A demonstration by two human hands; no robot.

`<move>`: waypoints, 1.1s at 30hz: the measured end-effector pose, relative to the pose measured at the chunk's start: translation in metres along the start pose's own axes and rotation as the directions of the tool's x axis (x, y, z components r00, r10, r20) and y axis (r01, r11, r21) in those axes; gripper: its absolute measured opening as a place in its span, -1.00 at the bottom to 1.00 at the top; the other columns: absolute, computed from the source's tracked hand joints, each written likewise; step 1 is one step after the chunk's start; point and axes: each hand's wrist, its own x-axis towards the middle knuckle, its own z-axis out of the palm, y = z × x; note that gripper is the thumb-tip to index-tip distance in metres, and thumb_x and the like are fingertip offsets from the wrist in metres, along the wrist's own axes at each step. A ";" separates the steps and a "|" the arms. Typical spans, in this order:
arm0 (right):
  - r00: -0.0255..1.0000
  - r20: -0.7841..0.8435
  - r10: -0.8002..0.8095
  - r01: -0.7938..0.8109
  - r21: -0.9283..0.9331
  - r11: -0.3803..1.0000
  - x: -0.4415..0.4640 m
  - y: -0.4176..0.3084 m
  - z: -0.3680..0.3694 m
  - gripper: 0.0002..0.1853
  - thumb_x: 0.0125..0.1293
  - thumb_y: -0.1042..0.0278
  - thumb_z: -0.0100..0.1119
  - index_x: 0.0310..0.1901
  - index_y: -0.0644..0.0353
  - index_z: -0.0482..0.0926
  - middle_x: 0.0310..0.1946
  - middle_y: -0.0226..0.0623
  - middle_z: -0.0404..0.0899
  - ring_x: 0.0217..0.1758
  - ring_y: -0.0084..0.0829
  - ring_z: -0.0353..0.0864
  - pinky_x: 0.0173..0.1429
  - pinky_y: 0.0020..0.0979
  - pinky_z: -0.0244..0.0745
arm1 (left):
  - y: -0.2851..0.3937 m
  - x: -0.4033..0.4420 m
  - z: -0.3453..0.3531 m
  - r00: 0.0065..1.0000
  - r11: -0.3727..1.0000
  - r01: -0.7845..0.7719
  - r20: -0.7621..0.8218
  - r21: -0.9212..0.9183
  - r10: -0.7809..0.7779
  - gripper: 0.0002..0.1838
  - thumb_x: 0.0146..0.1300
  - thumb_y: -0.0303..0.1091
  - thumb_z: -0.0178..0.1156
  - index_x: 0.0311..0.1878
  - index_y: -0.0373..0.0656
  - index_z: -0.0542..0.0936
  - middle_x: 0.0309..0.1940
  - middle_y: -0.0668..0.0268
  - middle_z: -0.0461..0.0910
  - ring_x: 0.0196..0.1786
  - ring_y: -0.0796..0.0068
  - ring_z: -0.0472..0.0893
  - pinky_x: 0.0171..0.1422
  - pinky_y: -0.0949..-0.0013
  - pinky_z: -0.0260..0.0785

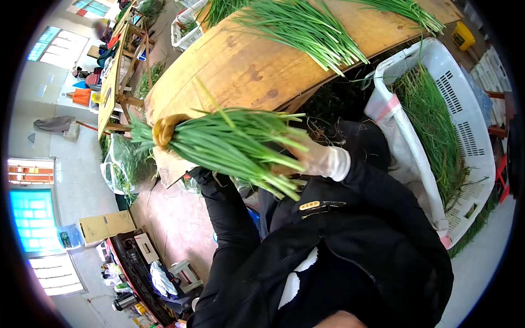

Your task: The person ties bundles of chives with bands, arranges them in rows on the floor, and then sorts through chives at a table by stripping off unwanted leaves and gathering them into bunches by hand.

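Note:
A thick bunch of garlic chives (229, 142) is held up in the air, lying roughly sideways in front of my body. Around its leafy end, my left hand (164, 131) in a yellow-brown glove is wrapped closed. At the pale stem ends is my right hand (309, 156), with a white cuff at the wrist. Its fingers are smeared by motion and partly covered by the stems. Beyond the bunch, a wooden table (219, 71) carries a spread pile of chives (306, 33) and a smaller bunch (407, 12) at its right end.
On my right stands a white plastic basket (407, 134) with loose green leaves (432, 131) inside. A clear bag of greens (124, 164) sits on the floor at left. Further off are another wooden table (112, 76), a white stool (186, 276) and a white crate (188, 37).

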 end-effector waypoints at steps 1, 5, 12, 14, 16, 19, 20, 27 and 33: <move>0.997 -0.024 0.070 -0.053 0.421 0.905 0.003 0.008 0.006 -0.45 0.13 0.16 0.11 0.13 0.20 0.26 0.21 -0.19 0.10 0.26 -0.26 0.12 0.27 -0.30 0.10 | 0.000 -0.002 0.000 0.995 0.997 0.000 -0.095 0.081 0.008 -0.83 0.12 -0.48 0.03 -0.55 0.00 0.37 -0.59 0.52 0.35 -0.34 0.65 0.44 0.12 0.40 0.16; 0.991 -0.024 -0.128 -0.002 0.979 -0.205 0.006 0.059 0.017 -0.64 0.27 0.27 -0.09 0.07 0.20 0.31 0.02 -0.15 0.38 0.08 -0.29 0.38 0.18 -0.32 0.30 | -0.008 -0.008 0.011 0.891 0.917 0.126 -0.450 0.378 0.063 -0.90 0.11 -0.34 0.09 -0.43 -0.12 0.41 -0.58 0.50 0.42 -0.33 0.62 0.46 0.23 0.36 0.09; 0.941 -0.056 0.333 -0.103 0.892 0.439 -0.039 0.014 -0.040 -0.75 0.31 0.23 -0.18 -0.36 0.19 0.42 -0.68 -0.40 0.39 -0.61 -0.51 0.38 -0.36 -0.49 0.32 | 0.052 -0.023 -0.003 0.728 0.826 -0.014 -0.561 0.563 0.395 -0.86 0.11 -0.36 0.06 -0.53 -0.14 0.45 -0.58 0.42 0.47 -0.39 0.59 0.45 0.16 0.38 0.19; 0.903 0.012 0.430 -0.204 0.892 0.403 -0.068 0.009 -0.066 -0.70 0.31 0.15 -0.18 -0.39 0.21 0.43 -0.80 -0.50 0.20 -0.77 -0.55 0.17 -0.53 -0.46 0.26 | 0.087 -0.036 -0.013 0.876 0.832 -0.007 -0.398 0.554 0.272 -0.82 0.07 -0.38 0.08 -0.61 -0.04 0.36 -0.61 0.51 0.39 -0.38 0.63 0.41 0.14 0.36 0.16; 0.694 -0.157 0.703 -0.585 0.445 0.678 -0.103 0.020 -0.087 -0.68 0.22 0.10 -0.03 -0.37 0.26 0.42 -0.78 -0.43 0.33 -0.76 -0.52 0.30 -0.58 -0.43 0.30 | 0.102 -0.046 -0.007 0.816 0.817 -0.002 -0.472 0.576 0.335 -0.80 0.08 -0.39 0.08 -0.61 0.02 0.33 -0.57 0.54 0.38 -0.31 0.65 0.38 0.14 0.29 0.13; 0.599 -0.161 0.784 -0.705 -0.570 0.422 -0.115 0.022 -0.091 -0.12 -0.08 0.05 0.27 0.21 0.29 0.05 0.06 0.02 0.31 0.12 -0.19 0.34 0.14 -0.38 0.25 | 0.085 -0.039 0.009 0.830 0.872 0.015 -0.492 0.490 0.262 -0.80 0.10 -0.45 0.04 -0.60 0.04 0.35 -0.57 0.52 0.38 -0.28 0.63 0.37 0.09 0.31 0.18; 0.775 0.022 0.632 -0.491 -0.609 0.623 -0.103 0.023 -0.086 0.08 -0.12 0.05 0.31 0.29 0.19 -0.24 0.29 -0.02 -0.12 0.34 -0.18 -0.07 0.31 -0.35 0.00 | 0.071 -0.034 0.011 0.883 0.930 -0.009 -0.434 0.368 0.181 -0.80 0.10 -0.46 0.03 -0.60 0.03 0.35 -0.58 0.51 0.38 -0.30 0.63 0.38 0.08 0.33 0.20; 0.928 0.060 0.367 -0.321 0.630 0.708 -0.005 0.021 -0.012 -0.28 -0.01 0.56 0.17 0.23 0.08 0.10 0.17 -0.26 0.19 0.15 -0.40 0.26 0.08 -0.43 0.28 | 0.002 -0.011 0.008 0.960 0.978 0.118 -0.232 -0.174 -0.158 -0.80 0.11 -0.51 0.00 -0.60 -0.04 0.36 -0.64 0.45 0.38 -0.40 0.59 0.41 -0.03 0.43 0.30; 0.846 0.094 0.524 -0.533 0.140 0.835 -0.040 -0.009 -0.020 -0.71 0.20 0.14 0.07 -0.29 0.23 0.50 -0.69 -0.46 0.40 -0.75 -0.73 0.25 -0.65 -0.63 0.15 | 0.016 -0.013 0.011 0.985 0.992 0.071 -0.148 -0.100 -0.085 -0.86 0.17 -0.49 -0.08 -0.51 -0.21 0.37 -0.71 0.36 0.39 -0.61 0.57 0.43 -0.20 0.49 0.43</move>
